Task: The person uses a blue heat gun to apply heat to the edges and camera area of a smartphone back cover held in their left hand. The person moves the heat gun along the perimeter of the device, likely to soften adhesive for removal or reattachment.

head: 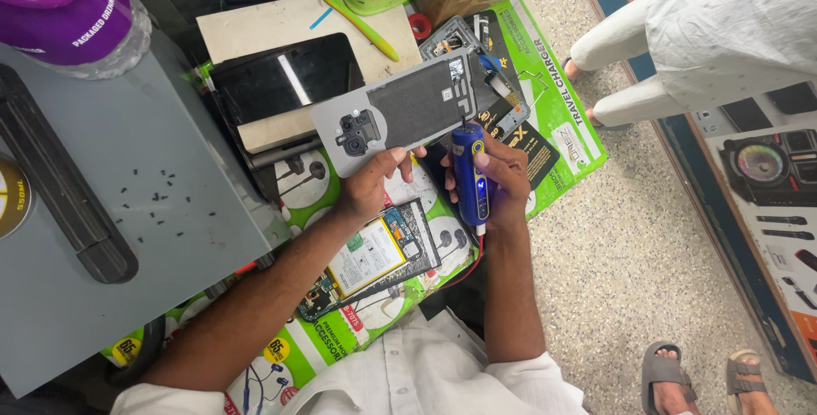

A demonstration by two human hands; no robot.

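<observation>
My left hand grips the lower edge of a grey phone back cover, held up with its inner side and camera cut-out facing me. My right hand is closed around a blue electric screwdriver, upright, with its thin bit touching the right end of the cover. A red cable runs from the screwdriver's base. Below my left hand, an opened phone body with its battery showing lies on green packaging.
A grey metal surface at left carries several small black screws and a purple-capped bottle. A dark tablet and green-yellow brush lie behind. Another person in white stands at right; sandalled feet show.
</observation>
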